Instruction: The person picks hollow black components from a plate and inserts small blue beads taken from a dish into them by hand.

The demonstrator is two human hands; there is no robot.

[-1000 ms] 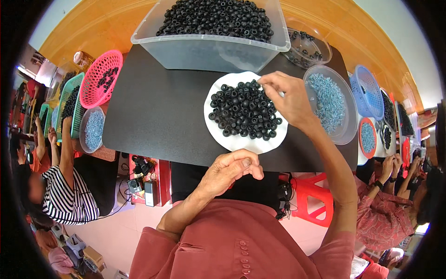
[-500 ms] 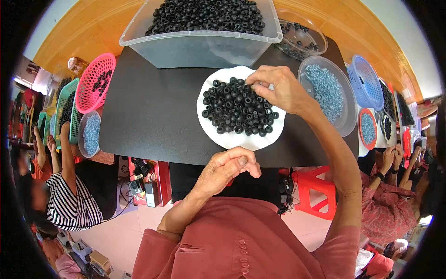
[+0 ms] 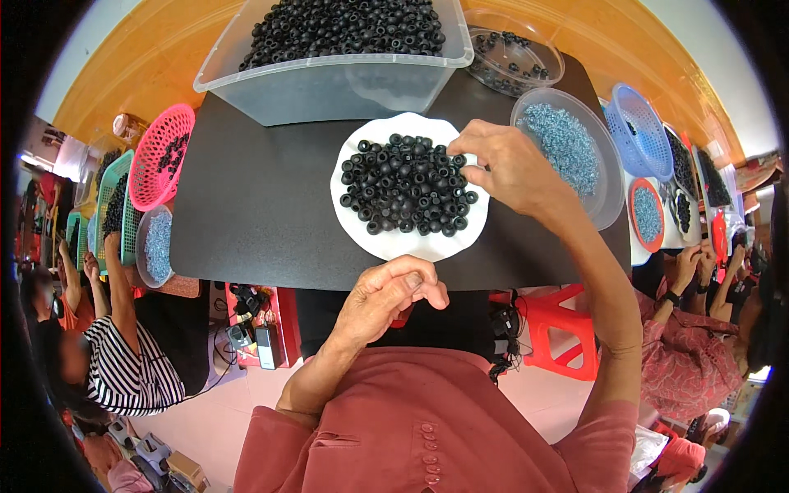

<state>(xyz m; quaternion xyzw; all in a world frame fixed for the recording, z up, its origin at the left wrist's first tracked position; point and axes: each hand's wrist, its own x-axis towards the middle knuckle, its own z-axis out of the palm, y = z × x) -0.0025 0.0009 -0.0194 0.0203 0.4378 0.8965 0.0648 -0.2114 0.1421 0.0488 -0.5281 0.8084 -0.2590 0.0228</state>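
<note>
A heap of black round beads (image 3: pixel 403 185), many with a hole showing, lies on a white scallop-edged plate (image 3: pixel 349 218) at the middle of the table. My right hand (image 3: pixel 509 168) is over the plate's right rim, thumb and forefinger curled toward each other at the heap's edge. Whether a bead sits between those fingertips is hard to make out. Just off the plate's near rim, my left hand (image 3: pixel 390 300) hovers by the table edge with thumb against curled fingers. Anything inside it is hidden.
A large clear bin (image 3: pixel 329 90) of black beads stands at the back of the dark table (image 3: pixel 238 197). Right of it are a round clear container (image 3: pixel 534 78) with some black beads and a clear bowl (image 3: pixel 608 201) of small blue pieces. Co-workers sit on both sides. A red stool (image 3: pixel 567 329) stands below.
The whole view has shifted slightly, moving the table and plate left in the picture. My right hand has drawn back a little rightward from the heap. My left hand keeps its curled shape.
</note>
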